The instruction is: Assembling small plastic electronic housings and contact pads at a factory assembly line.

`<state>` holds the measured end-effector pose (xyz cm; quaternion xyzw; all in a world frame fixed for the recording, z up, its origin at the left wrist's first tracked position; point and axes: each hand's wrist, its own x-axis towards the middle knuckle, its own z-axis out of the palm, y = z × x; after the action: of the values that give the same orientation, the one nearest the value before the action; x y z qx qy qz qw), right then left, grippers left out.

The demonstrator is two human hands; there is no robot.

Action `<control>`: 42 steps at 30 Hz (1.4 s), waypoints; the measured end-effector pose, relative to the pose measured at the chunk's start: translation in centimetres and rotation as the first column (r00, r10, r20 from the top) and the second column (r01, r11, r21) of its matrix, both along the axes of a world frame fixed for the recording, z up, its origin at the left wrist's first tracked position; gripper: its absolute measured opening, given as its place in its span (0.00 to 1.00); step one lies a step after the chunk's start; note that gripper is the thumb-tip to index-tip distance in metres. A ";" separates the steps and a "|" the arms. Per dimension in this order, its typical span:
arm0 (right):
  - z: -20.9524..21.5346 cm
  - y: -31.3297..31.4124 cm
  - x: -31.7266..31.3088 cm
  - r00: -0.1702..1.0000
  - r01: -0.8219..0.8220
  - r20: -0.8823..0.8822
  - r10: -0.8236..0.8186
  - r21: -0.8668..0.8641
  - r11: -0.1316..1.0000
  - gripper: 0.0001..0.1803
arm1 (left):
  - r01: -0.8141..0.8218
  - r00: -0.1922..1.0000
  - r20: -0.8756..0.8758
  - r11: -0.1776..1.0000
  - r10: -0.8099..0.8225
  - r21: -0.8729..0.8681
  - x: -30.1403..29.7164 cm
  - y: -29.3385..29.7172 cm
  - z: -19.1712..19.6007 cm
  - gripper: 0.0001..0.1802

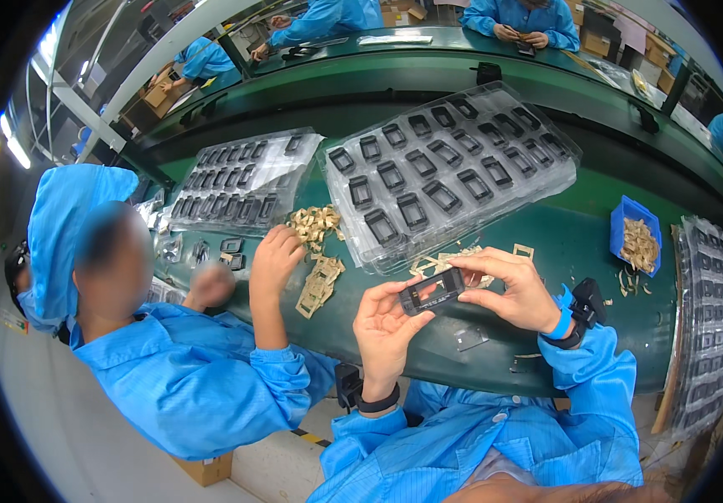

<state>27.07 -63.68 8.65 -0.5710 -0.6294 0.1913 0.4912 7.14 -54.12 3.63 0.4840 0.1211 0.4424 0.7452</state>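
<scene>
Between my two hands, above the green tabletop, is a small black rectangular frame (437, 295) with an open window. My left hand (382, 335) pinches its left end, thumb along the lower edge. At the other end, the fingers and thumb of my right hand (512, 289) close on it. Cream-coloured paper-like cut-outs (433, 261) lie just behind my hands. A clear plastic tray (340, 201) with rows of similar black frames sits beyond. Below the held frame, a small clear piece (469, 338) rests on the table.
To my left, a co-worker in blue (185, 360) reaches toward a cream scrap pile (315, 225). A second tray of frames (185, 205) lies behind them. On the right are a blue bin (621, 214) of scraps and another tray (701, 335). People work across a far bench (429, 50).
</scene>
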 end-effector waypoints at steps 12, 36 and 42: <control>-0.3 0.1 -0.2 1.000 0.021 -0.024 -0.020 0.032 0.999 0.29 | -0.091 0.994 -0.054 0.995 0.093 0.048 0.3 -0.4 0.3 0.30; -2.7 1.0 -0.5 0.957 -0.118 0.197 0.214 -0.411 0.904 0.27 | -0.173 0.582 -0.555 0.758 0.594 0.629 -5.8 4.9 -6.6 0.30; -0.4 -1.8 1.6 0.937 0.016 0.340 0.079 -0.267 0.963 0.20 | -0.126 0.458 -0.427 0.533 0.780 0.837 -5.5 4.9 -6.6 0.34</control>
<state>28.70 -65.44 8.22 -0.6462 -0.6840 0.1780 0.2879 1.62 -49.17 -3.01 0.8075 0.3861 0.3979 0.2013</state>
